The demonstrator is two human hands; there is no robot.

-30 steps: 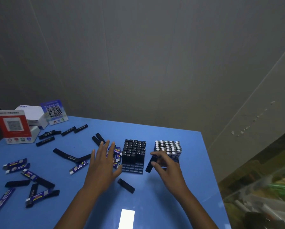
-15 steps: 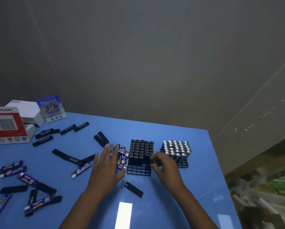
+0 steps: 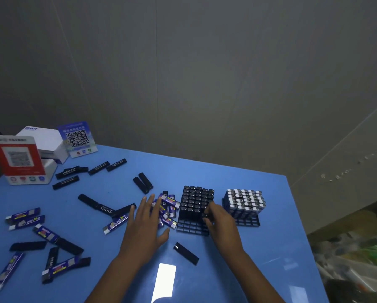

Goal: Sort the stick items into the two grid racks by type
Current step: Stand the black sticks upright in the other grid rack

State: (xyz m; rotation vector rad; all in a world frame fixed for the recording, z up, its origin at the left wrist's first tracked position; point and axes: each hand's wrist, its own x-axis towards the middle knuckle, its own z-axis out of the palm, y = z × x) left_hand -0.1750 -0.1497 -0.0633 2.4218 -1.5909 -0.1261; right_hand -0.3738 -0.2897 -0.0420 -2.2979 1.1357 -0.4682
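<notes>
Nearest the camera a bright glare patch (image 3: 164,278) sits on the blue table (image 3: 259,248), between the two forearms. Just ahead of it, between the hands, one black stick (image 3: 186,253) lies flat. Left hand (image 3: 145,226) rests palm down, fingers straight and spread, empty, fingertips at the edge of a heap of blue sticks (image 3: 166,209) just beyond them. Right hand (image 3: 219,224) has fingers curled down at the front right corner of the black rack (image 3: 193,226); whether it pinches a stick there, cannot tell, fingertips hide it. That rack holds upright black sticks in its back rows, front rows bare. Just right of the right hand, the second rack (image 3: 247,221) holds upright white-topped sticks (image 3: 244,201), front row bare. Left of the left hand, one blue stick (image 3: 115,224) and crossed black sticks (image 3: 105,207) lie flat; further left and nearer, loose blue and black sticks (image 3: 52,250) are scattered flat. Beyond the left hand, two black sticks (image 3: 143,182) lie side by side. Far left at the back, more black sticks (image 3: 91,170), then a red QR sign (image 3: 17,159), a white box (image 3: 45,142) and a blue QR sign (image 3: 77,138).
</notes>
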